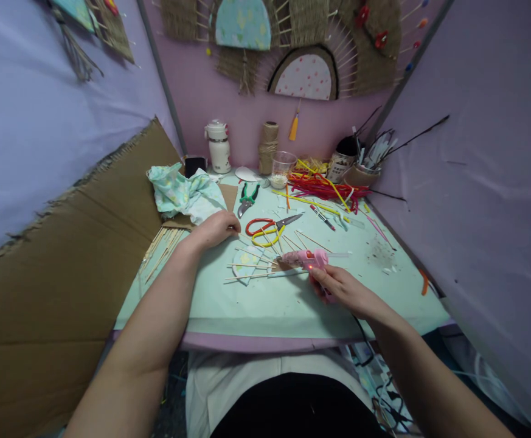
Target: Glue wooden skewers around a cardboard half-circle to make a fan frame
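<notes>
Head view: holding glue gun (319, 258) in right hand (340, 287), inward of surface's (265, 313) front edge; cannot tell contents of left hand (217, 229). Likely light, rigid; grasp handle (329, 296).

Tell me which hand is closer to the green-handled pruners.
Left. The left hand is just in front of the green-handled pruners, slightly to their left; the right hand is farther off, nearer you and to their right, holding the pink glue gun.

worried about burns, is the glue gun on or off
On, it seems: a red light glows on the glue gun, beside the right hand. Heat itself doesn't show.
</notes>
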The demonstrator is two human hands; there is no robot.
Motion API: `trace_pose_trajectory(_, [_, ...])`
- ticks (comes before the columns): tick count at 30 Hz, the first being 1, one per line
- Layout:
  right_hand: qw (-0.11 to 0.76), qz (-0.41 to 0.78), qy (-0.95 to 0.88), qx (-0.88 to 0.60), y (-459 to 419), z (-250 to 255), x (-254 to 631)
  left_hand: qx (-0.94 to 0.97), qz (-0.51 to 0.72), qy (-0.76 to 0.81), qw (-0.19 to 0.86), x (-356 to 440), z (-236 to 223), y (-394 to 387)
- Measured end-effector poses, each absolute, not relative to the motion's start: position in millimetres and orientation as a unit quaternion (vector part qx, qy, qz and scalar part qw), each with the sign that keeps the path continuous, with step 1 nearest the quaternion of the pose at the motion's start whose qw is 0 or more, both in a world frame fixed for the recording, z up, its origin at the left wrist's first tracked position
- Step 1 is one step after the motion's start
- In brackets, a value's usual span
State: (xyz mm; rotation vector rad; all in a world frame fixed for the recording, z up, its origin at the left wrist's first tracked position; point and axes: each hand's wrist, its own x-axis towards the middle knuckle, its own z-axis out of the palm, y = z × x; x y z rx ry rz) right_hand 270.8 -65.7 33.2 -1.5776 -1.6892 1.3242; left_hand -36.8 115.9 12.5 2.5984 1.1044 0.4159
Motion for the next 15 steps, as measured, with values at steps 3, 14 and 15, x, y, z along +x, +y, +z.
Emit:
trace_pose_trajectory(3, [0.228,0.484,-0.621,-0.573,-66.1,34.1,271.2,0.904,0.147,0.376,0.144,-36.5,11.8,115.7])
trace_pose_trajectory(14, [0.211,0.47,-0.631,-0.581,-68.3,38.2,273.7,0.902,0.136,0.382,0.146,-31.7,19.0,109.7])
trace_pose_trajectory(15, [0.215,0.469,-0.628,-0.583,-68.6,37.8,274.6,0.902,0.137,0.384,0.145,-31.3,18.9,109.5])
